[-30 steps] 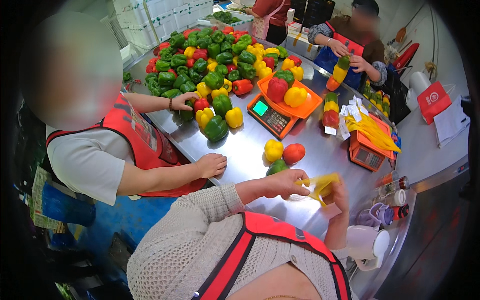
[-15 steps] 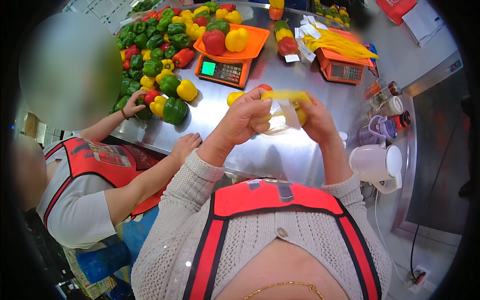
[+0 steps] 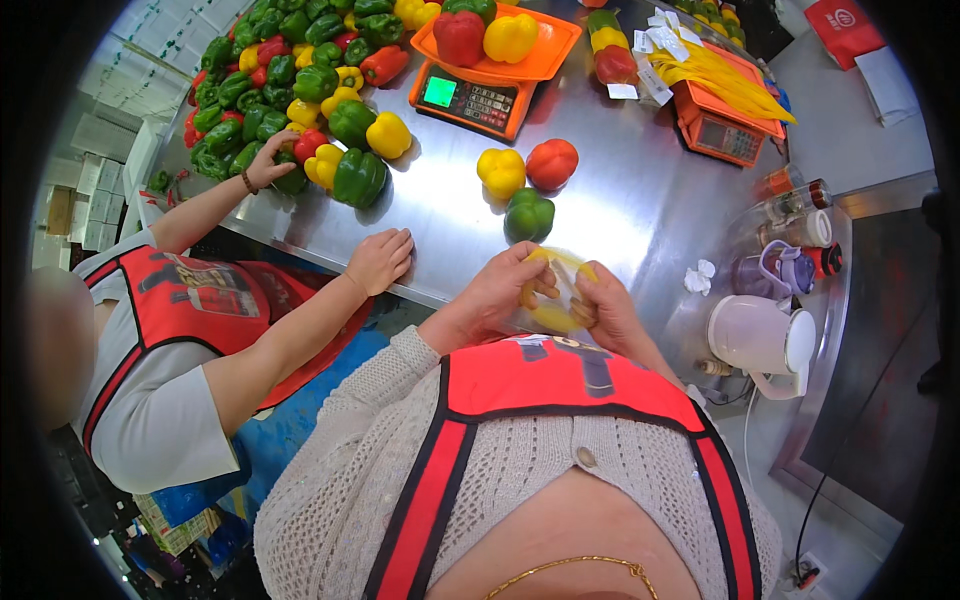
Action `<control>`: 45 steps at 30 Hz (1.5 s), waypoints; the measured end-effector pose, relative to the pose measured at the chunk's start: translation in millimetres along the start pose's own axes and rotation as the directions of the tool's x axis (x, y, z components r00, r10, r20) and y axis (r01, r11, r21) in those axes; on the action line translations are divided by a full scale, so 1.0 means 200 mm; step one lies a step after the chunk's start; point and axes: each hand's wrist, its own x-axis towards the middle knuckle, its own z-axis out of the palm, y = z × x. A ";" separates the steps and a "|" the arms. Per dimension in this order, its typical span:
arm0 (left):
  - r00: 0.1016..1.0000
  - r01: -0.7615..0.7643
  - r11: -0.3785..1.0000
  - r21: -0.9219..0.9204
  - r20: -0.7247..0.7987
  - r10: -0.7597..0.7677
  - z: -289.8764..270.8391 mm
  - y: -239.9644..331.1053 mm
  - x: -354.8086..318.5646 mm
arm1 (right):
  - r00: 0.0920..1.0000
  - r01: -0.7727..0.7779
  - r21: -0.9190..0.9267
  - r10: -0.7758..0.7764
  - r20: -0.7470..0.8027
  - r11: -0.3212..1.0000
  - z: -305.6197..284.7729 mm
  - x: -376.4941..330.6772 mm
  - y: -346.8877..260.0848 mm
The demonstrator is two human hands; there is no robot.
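Note:
My left hand (image 3: pixel 500 292) and my right hand (image 3: pixel 606 306) together grip a clear plastic bag with yellow markings (image 3: pixel 556 295), held close to my chest above the edge of the steel table (image 3: pixel 620 215). Just beyond the bag sit a green pepper (image 3: pixel 528 214), a yellow pepper (image 3: pixel 501 171) and a red pepper (image 3: pixel 552 163), loose on the table. Nothing shows inside the bag.
A person in a red vest to my left rests one hand (image 3: pixel 381 260) on the table edge and the other (image 3: pixel 265 160) on a pepper pile (image 3: pixel 290 75). An orange scale (image 3: pixel 470 97) carries peppers. A second scale (image 3: pixel 722 130), yellow bags (image 3: pixel 722 72), white kettle (image 3: pixel 760 338) and bottles (image 3: pixel 795 235) stand right.
My view has tilted down and nearer to my chest. Both hands have drawn the bag back from over the table toward my body; the neighbour's hands stay on the table and pile.

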 end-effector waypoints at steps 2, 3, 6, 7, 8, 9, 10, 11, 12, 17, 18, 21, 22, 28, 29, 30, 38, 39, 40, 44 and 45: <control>0.998 0.026 0.996 -0.090 -0.062 -0.032 -0.02 -0.02 0.02 | 0.998 -0.017 -0.103 0.011 -0.059 0.995 -0.07 0.08 0.14; 0.993 0.047 0.989 -0.144 -0.103 -0.062 -0.05 -0.02 0.03 | 0.996 -0.028 -0.154 0.015 -0.083 0.988 -0.06 0.09 0.17; 0.995 0.052 0.958 -0.282 -0.066 -0.073 -0.17 -0.01 0.07 | 0.998 0.011 -0.342 -0.031 -0.053 0.940 -0.02 0.13 0.17; 0.998 0.047 0.945 -0.323 -0.028 -0.060 -0.19 -0.01 0.08 | 0.998 0.035 -0.397 -0.051 -0.029 0.917 -0.01 0.15 0.16; 0.993 0.031 0.969 -0.245 -0.104 -0.058 -0.21 -0.02 0.09 | 1.000 -0.007 -0.321 0.001 -0.020 0.947 -0.01 0.17 0.15; 0.984 0.017 0.987 -0.162 -0.174 -0.046 -0.19 0.02 0.09 | 0.999 -0.037 -0.259 0.033 -0.020 0.965 -0.02 0.19 0.14; 0.970 0.010 0.997 -0.077 -0.242 -0.028 -0.18 0.05 0.09 | 0.998 -0.067 -0.196 0.065 -0.019 0.978 -0.03 0.20 0.14; 0.960 -0.030 0.999 0.021 -0.276 0.035 -0.17 0.06 0.10 | 0.995 -0.098 -0.132 0.096 -0.016 0.986 -0.04 0.22 0.13; 0.946 -0.073 0.990 0.121 -0.305 0.107 -0.15 0.07 0.12 | 0.999 -0.038 -0.160 0.034 -0.028 0.986 -0.03 0.25 0.11; 0.656 -0.423 0.430 0.798 -0.058 0.752 -0.18 0.19 0.40 | 0.967 0.188 -0.358 -0.236 -0.094 0.914 0.05 0.46 -0.14; 0.613 -0.411 0.298 0.862 0.020 0.790 -0.12 0.32 0.45 | 0.954 0.236 -0.352 -0.285 -0.093 0.906 0.05 0.53 -0.20; 0.683 -0.201 0.137 0.970 0.039 0.729 -0.07 0.53 0.65 | 0.956 0.269 -0.184 -0.286 -0.070 0.945 0.06 0.76 -0.32; 0.677 -0.094 -0.013 0.995 0.074 0.732 -0.08 0.55 0.75 | 0.959 0.250 -0.177 -0.269 -0.091 0.952 0.06 0.84 -0.34; 0.896 0.082 -0.240 0.967 0.034 0.444 -0.06 0.58 1.02 | 0.955 0.135 -0.109 -0.159 -0.250 0.985 -0.15 1.16 -0.19; 0.909 0.073 -0.239 0.968 0.034 0.416 -0.07 0.57 1.04 | 0.951 0.129 -0.104 -0.153 -0.269 0.986 -0.16 1.18 -0.18; 0.914 0.067 -0.217 0.974 0.028 0.405 -0.08 0.57 1.06 | 0.945 0.132 -0.077 -0.149 -0.292 0.988 -0.13 1.18 -0.19; 0.876 -0.006 0.147 0.989 -0.065 0.478 -0.12 0.68 0.96 | 0.994 0.094 0.200 -0.082 -0.067 0.975 -0.02 1.11 -0.32; 0.854 -0.079 0.201 0.976 -0.038 0.519 -0.11 0.72 0.90 | 0.996 0.085 0.209 -0.082 -0.022 0.974 0.03 1.05 -0.38; 0.824 -0.154 0.249 0.956 -0.015 0.566 -0.08 0.78 0.82 | 0.996 0.074 0.218 -0.081 0.025 0.973 0.09 1.00 -0.43; 0.837 -0.189 0.579 0.793 -0.179 0.518 -0.05 0.91 0.47 | 0.984 0.008 0.155 -0.035 0.174 0.988 0.31 0.84 -0.53; 0.835 -0.189 0.630 0.753 -0.215 0.507 -0.09 0.90 0.44 | 0.988 0.014 0.089 -0.028 0.153 0.996 0.35 0.84 -0.51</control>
